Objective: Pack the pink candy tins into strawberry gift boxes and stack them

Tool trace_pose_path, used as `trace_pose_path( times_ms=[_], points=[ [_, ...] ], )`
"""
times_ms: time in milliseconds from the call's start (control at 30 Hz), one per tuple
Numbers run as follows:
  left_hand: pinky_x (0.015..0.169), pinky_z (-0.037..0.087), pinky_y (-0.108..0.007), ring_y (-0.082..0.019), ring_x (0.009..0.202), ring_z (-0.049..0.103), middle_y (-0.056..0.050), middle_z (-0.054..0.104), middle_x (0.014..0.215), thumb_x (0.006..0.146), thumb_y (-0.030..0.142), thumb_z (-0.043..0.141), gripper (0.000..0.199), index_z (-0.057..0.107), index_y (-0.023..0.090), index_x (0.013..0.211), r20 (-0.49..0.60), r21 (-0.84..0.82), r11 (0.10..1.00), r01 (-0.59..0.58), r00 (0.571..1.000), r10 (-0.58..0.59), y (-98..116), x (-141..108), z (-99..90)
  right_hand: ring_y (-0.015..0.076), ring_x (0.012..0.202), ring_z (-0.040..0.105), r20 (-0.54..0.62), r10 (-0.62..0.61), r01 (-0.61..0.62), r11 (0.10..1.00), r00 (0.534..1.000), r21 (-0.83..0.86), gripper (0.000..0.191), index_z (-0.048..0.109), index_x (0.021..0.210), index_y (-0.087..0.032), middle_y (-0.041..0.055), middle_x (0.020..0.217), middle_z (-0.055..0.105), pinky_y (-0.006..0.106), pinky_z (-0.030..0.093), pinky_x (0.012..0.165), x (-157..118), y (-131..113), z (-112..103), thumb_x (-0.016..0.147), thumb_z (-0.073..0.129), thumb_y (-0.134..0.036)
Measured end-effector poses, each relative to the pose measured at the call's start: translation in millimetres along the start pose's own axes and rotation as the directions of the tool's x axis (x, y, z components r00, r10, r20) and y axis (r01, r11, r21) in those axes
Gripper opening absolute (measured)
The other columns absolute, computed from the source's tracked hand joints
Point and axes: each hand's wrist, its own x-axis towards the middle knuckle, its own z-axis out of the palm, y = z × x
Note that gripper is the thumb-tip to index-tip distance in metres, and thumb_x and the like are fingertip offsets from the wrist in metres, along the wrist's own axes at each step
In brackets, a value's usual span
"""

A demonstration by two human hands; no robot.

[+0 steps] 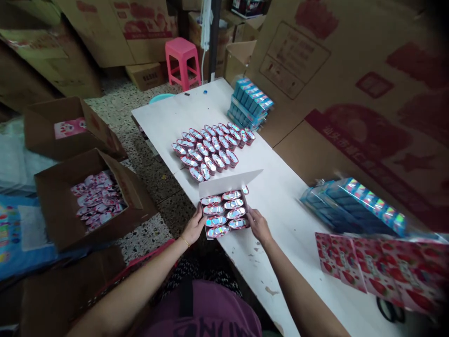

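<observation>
At the far left lies a blue printed bag (10, 215) with a pale label. Beside it stand two open cardboard boxes: the farther box (101, 135) shows a pink printed piece (70, 128) inside, and the nearer box (135, 187) holds a loose heap of small red-and-white packets (100, 199). Farther back, a pink plastic stool (182, 56) stands on the speckled floor. The person's left grip (193, 228) clasps the left side of an open white carton (229, 181), which is at the near left edge of the white surface (280, 196). Just beyond it, foil-ended packets (210, 145) stand upright in close, slanting rows. The carton's far flap is raised, and inside, two columns of four foil-ended packets (224, 215) lie with their shiny ends up. Behind the rows, turquoise packs (250, 100) are stacked in clear wrap. The right grip (258, 224) clasps the carton's right side. Farther right, more turquoise packs (354, 206) sit in clear plastic, leaning near a large printed cardboard box (336, 93). In front of them lie flat pink strawberry-printed pouches (375, 267), overlapping, with black loop handles (380, 309) partly beneath
</observation>
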Motion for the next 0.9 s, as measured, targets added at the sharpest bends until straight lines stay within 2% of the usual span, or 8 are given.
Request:
trace_pose_path(
  times_ms=[67, 200, 367, 533, 633, 700, 767, 900],
  points=[
    [0.110, 0.010, -0.031, -0.014, 0.133, 0.011, -0.004, 0.015, 0.146, 0.087, 0.037, 0.031, 0.057, 0.017, 0.015, 0.138, 0.036, 0.064, 0.995, -0.082, 0.996, 0.080, 0, 7, -2.5, 0.0155, 0.076, 0.055, 0.053, 0.057, -0.059, 0.998, 0.997, 0.031, 0.037, 0.054, 0.112, -0.020, 0.0046, 0.084, 0.055, 0.028, 0.045, 0.070, -22, 0, 6, 0.089, 0.027, -0.033],
    [0.110, 0.014, -0.032, -0.014, 0.133, 0.016, -0.005, 0.015, 0.146, 0.088, 0.033, 0.028, 0.052, 0.022, 0.015, 0.137, 0.137, 0.170, 0.953, -0.250, 0.964, 0.228, 1, 26, -7.7, 0.0155, 0.078, 0.054, -0.040, 0.143, -0.137, 0.982, 0.989, 0.129, 0.038, 0.051, 0.114, -0.018, 0.0048, 0.083, 0.053, 0.029, 0.045, 0.073, -63, -4, 21, 0.090, 0.027, -0.034],
    [0.106, 0.025, -0.035, -0.017, 0.129, 0.026, -0.009, 0.028, 0.142, 0.090, 0.030, 0.025, 0.047, 0.029, 0.014, 0.134, 0.063, 0.337, 0.868, -0.365, 0.928, 0.366, 6, 45, 5.4, 0.0168, 0.095, 0.050, -0.164, 0.145, -0.127, 0.985, 0.976, 0.114, 0.042, 0.037, 0.127, -0.018, 0.0079, 0.101, 0.051, 0.033, 0.042, 0.087, -65, 1, 31, 0.091, 0.023, -0.032],
    [0.095, 0.037, -0.042, -0.025, 0.116, 0.041, -0.009, 0.033, 0.139, 0.088, 0.029, 0.033, 0.046, 0.033, 0.015, 0.132, -0.034, 0.645, 0.718, -0.262, 0.929, 0.369, 20, 44, 31.6, 0.0223, 0.091, 0.050, -0.105, 0.110, -0.130, 0.969, 0.988, -0.212, 0.045, 0.040, 0.126, -0.010, 0.0147, 0.098, 0.052, 0.036, 0.042, 0.080, -44, -13, 39, 0.090, 0.026, -0.034],
    [0.089, 0.041, -0.042, -0.027, 0.110, 0.045, -0.010, 0.034, 0.139, 0.087, 0.030, 0.037, 0.045, 0.038, 0.016, 0.129, -0.021, 0.748, 0.628, -0.214, 0.939, 0.345, 27, 43, 33.5, 0.0232, 0.086, 0.051, -0.041, 0.145, -0.151, 0.940, 0.989, -0.305, 0.055, 0.039, 0.127, -0.007, 0.0163, 0.098, 0.053, 0.035, 0.042, 0.073, -39, -16, 31, 0.086, 0.033, -0.044],
    [0.089, 0.040, -0.039, -0.025, 0.109, 0.046, -0.010, 0.036, 0.137, 0.087, 0.030, 0.037, 0.042, 0.041, 0.017, 0.127, -0.007, 0.752, 0.619, -0.226, 0.936, 0.351, 30, 43, 29.1, 0.0204, 0.083, 0.053, 0.019, 0.136, -0.130, 0.974, 0.990, -0.185, 0.053, 0.043, 0.125, -0.012, 0.0132, 0.099, 0.053, 0.032, 0.042, 0.072, -40, -10, 20, 0.085, 0.035, -0.047],
    [0.089, 0.040, -0.039, -0.024, 0.109, 0.046, -0.010, 0.039, 0.134, 0.087, 0.031, 0.038, 0.040, 0.044, 0.019, 0.124, -0.037, 0.739, 0.638, -0.216, 0.933, 0.359, 34, 38, 25.4, 0.0168, 0.077, 0.055, 0.014, 0.186, -0.186, 0.981, 0.983, 0.057, 0.049, 0.050, 0.119, -0.016, 0.0088, 0.092, 0.055, 0.028, 0.043, 0.069, -43, -2, 11, 0.086, 0.032, -0.047],
    [0.090, 0.038, -0.041, -0.024, 0.105, 0.049, -0.010, 0.053, 0.117, 0.086, 0.033, 0.041, 0.035, 0.052, 0.022, 0.117, -0.099, 0.602, 0.749, -0.276, 0.905, 0.413, 59, 19, 43.5, 0.0140, 0.067, 0.054, -0.087, 0.411, -0.338, 0.837, 0.907, 0.430, 0.049, 0.054, 0.116, -0.014, 0.0037, 0.077, 0.055, 0.028, 0.045, 0.066, -63, 3, 12, 0.086, 0.032, -0.046]
  ],
)
